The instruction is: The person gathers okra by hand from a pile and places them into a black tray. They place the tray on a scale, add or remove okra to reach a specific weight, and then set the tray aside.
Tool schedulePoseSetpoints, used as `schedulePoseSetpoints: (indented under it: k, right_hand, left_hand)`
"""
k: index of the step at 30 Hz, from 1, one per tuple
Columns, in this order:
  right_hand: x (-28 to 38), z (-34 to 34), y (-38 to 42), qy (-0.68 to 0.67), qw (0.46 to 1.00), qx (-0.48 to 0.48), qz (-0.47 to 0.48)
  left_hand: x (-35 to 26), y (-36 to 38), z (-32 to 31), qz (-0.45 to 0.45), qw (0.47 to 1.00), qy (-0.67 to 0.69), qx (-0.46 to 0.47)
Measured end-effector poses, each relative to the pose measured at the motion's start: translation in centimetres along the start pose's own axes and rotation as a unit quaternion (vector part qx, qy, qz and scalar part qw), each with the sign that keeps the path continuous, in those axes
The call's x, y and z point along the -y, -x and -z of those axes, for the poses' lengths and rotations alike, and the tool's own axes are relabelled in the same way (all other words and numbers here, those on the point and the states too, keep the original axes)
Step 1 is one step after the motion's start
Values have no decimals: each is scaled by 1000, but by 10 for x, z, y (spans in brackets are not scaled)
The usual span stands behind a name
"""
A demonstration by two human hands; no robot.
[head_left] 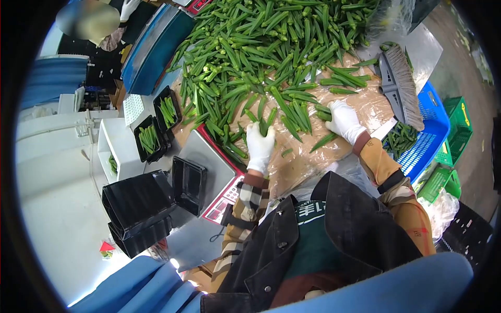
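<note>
A large heap of green okra (271,41) covers the far part of the plastic-covered cardboard worktop. My left hand (260,146), in a white glove, closes its fingers around okra pods (267,124) at the near edge of the heap. To the right, my white-gloved right hand (344,122) grips okra pods (323,112) at its fingertips. Loose okra (297,115) lies between both hands. Left of my left hand, a red-edged scale (222,193) bears a black plastic tray (189,183) with nothing visible in it.
Two black trays of okra (148,140) stand at the left, behind stacked black trays (136,201). A grey brush (401,83) rests at the right edge, above a blue crate (430,130) and green crates (459,128). Another person's gloved hand (129,8) shows at top left.
</note>
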State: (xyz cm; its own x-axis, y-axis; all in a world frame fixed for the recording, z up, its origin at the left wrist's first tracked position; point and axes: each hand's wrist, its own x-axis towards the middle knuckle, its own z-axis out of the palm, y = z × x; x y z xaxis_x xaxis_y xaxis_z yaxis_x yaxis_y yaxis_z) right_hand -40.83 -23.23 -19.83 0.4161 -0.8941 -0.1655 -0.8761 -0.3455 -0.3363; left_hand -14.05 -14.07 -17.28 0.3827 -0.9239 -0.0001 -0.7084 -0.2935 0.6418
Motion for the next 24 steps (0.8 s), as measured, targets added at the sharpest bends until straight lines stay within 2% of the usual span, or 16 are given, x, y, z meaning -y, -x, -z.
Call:
schedulePoseSetpoints:
  k: [2,3,6,8,10,11,12,13,14,15,17,18,20,22,23,24]
  right_hand:
    - [1,0,-1,2,1000,-22,-6]
    - [0,1,0,-7,1000,-22,-6]
    - [7,23,13,-35,999,-20,-3]
    - [21,43,33,-59,998,-10,-1]
    - [21,31,56,-73,992,-59,89]
    - [23,24,65,-52,990,-36,123]
    - [22,13,70,-29,987,-12,158]
    - [20,1,72,16,983,-11,183]
    - [19,-3,71,23,985,-6,169]
    - [18,-6,68,29,988,-2,155]
    - [25,4,65,76,992,25,99]
    - [20,10,62,29,995,-3,92]
    - [-1,19,49,-66,993,-57,80]
    - [-16,62,24,-143,989,-39,4]
    - [-28,70,13,-116,989,-91,-33]
    - [-41,72,2,-89,984,-141,-68]
  left_hand:
    - [8,-11,-24,-70,996,-29,-56]
    - [13,-13,-32,-79,993,-83,-33]
    - [19,-13,-40,-28,990,-136,27]
    - [16,-17,-30,18,998,-49,30]
    - [9,-26,-19,52,998,27,-2]
    - [12,-41,-20,-50,993,86,-65]
    - [15,-44,-19,-60,994,10,-85]
    - [13,-51,-18,-29,997,-38,-57]
    - [15,-62,-19,2,996,-85,-29]
    - [39,-71,-30,-24,994,-108,-17]
    - [31,-70,-27,-26,985,-169,5]
    - [26,-70,-24,-29,979,-201,16]
    - [22,-70,-11,-7,995,-103,6]
    - [16,-71,9,22,999,27,-31]
    - [33,-75,14,56,977,203,-17]
    - [18,-71,41,155,939,299,63]
